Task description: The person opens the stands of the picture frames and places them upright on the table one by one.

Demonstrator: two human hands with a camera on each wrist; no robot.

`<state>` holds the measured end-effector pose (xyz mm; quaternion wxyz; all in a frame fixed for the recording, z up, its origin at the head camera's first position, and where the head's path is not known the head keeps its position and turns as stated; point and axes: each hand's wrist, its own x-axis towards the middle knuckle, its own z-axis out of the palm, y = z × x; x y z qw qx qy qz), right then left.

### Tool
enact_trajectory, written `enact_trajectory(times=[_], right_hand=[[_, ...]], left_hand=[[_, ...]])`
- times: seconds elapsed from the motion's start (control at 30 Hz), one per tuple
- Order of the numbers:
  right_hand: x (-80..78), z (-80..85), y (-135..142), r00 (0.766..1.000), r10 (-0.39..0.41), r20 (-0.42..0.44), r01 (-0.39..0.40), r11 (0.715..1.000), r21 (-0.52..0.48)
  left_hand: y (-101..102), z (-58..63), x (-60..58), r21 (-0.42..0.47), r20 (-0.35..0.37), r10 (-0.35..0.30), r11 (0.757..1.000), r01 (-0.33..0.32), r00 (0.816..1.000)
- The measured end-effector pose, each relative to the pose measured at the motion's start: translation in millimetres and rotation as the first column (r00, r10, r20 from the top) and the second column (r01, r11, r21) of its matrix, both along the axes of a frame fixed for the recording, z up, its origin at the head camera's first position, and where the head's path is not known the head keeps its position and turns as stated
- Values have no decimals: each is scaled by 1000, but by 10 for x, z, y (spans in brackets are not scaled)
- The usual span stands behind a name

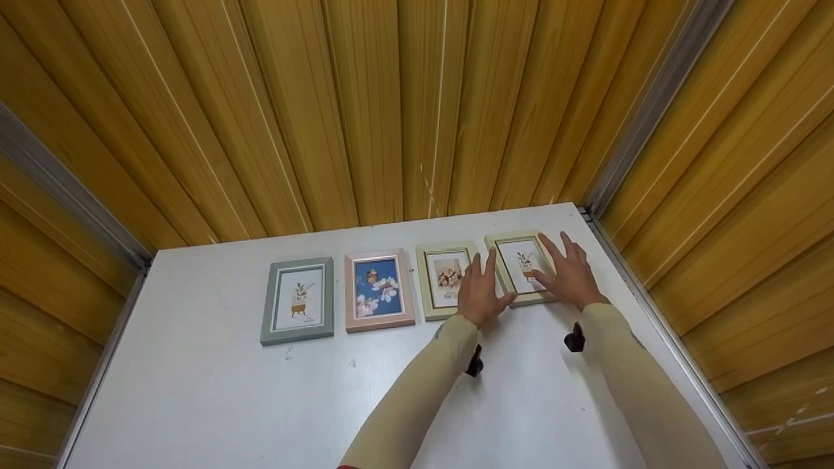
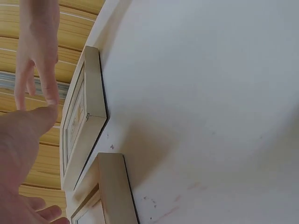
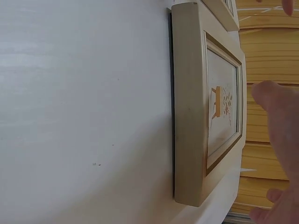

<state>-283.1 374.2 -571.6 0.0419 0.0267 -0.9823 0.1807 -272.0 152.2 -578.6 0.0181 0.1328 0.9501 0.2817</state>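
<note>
Four picture frames hang in a row on a white board. At the right end is a pale yellow-green frame (image 1: pixel 511 238) with a potted-plant print (image 3: pixel 226 102). My right hand (image 1: pixel 573 277) is spread in front of its right side, fingers apart. My left hand (image 1: pixel 481 293) is spread between it and the neighbouring pale green frame (image 1: pixel 427 283), overlapping that frame's flower picture in the head view. In the wrist views, the left hand (image 2: pixel 18 149) and the right hand (image 3: pixel 282 126) stand off from the frame faces, holding nothing.
Further left hang a pink frame (image 1: pixel 381 320) with a blossom picture and a grey-green frame (image 1: pixel 268 306). Two black hooks (image 1: pixel 575 339) stick out of the white board (image 1: pixel 215 365) below the hands. Yellow wood-look panels (image 1: pixel 371 117) with grey metal edging surround the board.
</note>
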Motion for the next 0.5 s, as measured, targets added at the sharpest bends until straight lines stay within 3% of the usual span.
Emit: enact_trajectory(times=[0.27,0.5], right_hand=[[-19,-33,-35,997,-30,78,29,1000,7],[-38,-67,-43,985,-58,164,62,998,-17]], left_hand=[[95,26,58,82,132,-39,996,28,990],[152,22,89,212,194,-69,977,27,979]])
